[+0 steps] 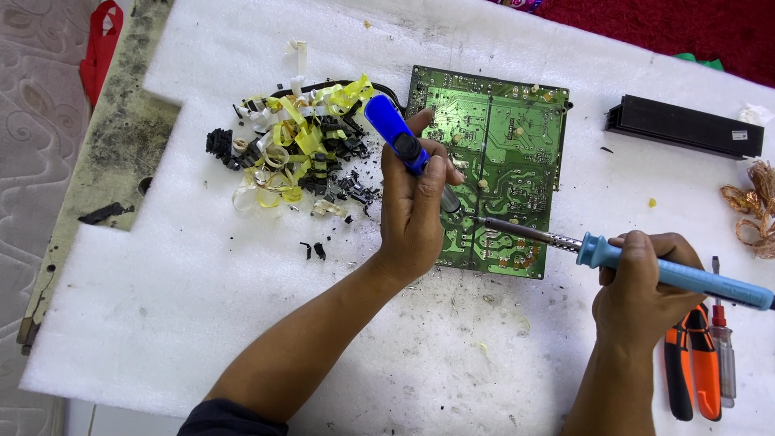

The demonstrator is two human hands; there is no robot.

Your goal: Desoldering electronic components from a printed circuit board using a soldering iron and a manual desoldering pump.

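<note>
Forearms rise toward the green circuit board point(492, 169). Left of it lie stripped yellow-and-black scraps point(303, 153), parts apparently already removed. Over its near edge the left hand point(416, 210) grips a blue desoldering pump point(395, 133); the right hand point(638, 287) clasps a soldering iron point(613, 254), tip on the board, so desoldering seems unfinished.

A small white label point(739, 134) sits on the right end of the long black bar point(683, 127), well above and beyond the right hand's fingers point(638, 250); its print seems too small to make out.
</note>
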